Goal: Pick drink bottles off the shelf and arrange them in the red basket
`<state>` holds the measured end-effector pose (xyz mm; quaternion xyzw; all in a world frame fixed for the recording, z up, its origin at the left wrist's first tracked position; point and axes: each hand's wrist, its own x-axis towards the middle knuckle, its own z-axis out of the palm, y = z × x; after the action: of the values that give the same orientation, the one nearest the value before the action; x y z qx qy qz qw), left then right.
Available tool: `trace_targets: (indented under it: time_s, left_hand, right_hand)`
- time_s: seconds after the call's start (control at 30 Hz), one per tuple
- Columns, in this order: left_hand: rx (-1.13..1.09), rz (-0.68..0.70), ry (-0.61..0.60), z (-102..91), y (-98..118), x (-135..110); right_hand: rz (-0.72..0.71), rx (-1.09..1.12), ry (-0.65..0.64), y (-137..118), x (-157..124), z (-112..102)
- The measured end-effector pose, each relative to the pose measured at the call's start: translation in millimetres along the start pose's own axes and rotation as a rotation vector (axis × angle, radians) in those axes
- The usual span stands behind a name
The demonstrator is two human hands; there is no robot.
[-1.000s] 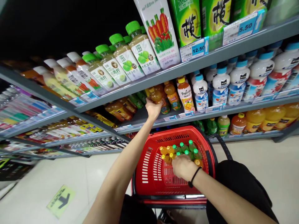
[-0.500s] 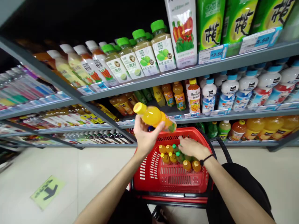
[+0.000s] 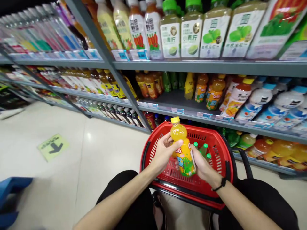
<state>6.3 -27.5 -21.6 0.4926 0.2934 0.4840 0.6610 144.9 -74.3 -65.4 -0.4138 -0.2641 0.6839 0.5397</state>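
**Orange Juice Bottle Held Upright Over the Basket**

We gripped the orange juice bottle in both hands, just above the red basket. Our left hand curled its fingers around the bottle's shoulder. Our right hand, with a black band at the wrist, closed on the lower label from the opposite side. The long axis ran nearly vertical, yellow cap up and leaning slightly left. Green-capped bottles stood in the basket behind it. Beyond, similar orange bottles lined the grey shelf.
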Motion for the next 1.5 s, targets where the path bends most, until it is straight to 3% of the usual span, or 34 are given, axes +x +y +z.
trace_targets:
  time_s: [0.2, 0.33, 0.43, 0.57, 0.67, 0.93, 1.03, 1.13, 1.3, 1.37, 1.5]
  left_hand:
    - [0.171, 0.066, -0.005, -0.4, 6.7, -6.8]
    - [0.081, 0.094, 0.029, 1.9, 7.6, -4.3]
    - [-0.024, 0.035, 0.034, -0.1, 7.1, -0.1]
    - [-0.115, -0.045, -0.115, -4.9, 10.6, 1.2]
    - [-0.047, -0.003, -0.227, -6.2, 14.7, -2.3]
    - [0.121, 0.116, -0.307, -4.3, 22.2, -11.7]
    - [0.066, 0.081, -0.367, -4.9, 22.9, -10.8]
    - [-0.012, 0.066, -0.369, -5.5, 19.8, -8.9]
    - [0.147, 0.146, -0.097, -9.9, 13.4, -4.6]
    - [0.247, 0.177, -0.025, -11.8, 13.4, -3.9]
    - [0.292, 0.183, -0.101, -10.8, 16.0, -7.3]
  right_hand:
    - [-0.038, -0.026, 0.07, -3.8, -3.8, 12.2]
    - [0.012, -0.004, 0.208, -12.4, -11.1, 12.1]
    - [0.016, -0.007, 0.231, -13.2, -16.6, 8.4]
    - [0.105, 0.029, 0.111, -6.0, -21.4, 5.7]
    - [0.163, 0.05, -0.023, -2.9, -24.3, 4.9]
    - [0.328, -0.001, -0.59, -6.9, -24.6, 3.6]
    - [0.387, 0.001, -0.646, -7.5, -27.2, 4.3]
    - [0.347, -0.033, -0.514, -6.9, -31.0, 3.3]
    - [0.115, -0.092, 0.006, 0.5, -21.7, 0.0]
    - [0.037, -0.1, 0.156, 4.4, -15.5, -1.2]
    - [0.067, -0.136, 0.223, 11.2, -17.0, -1.8]
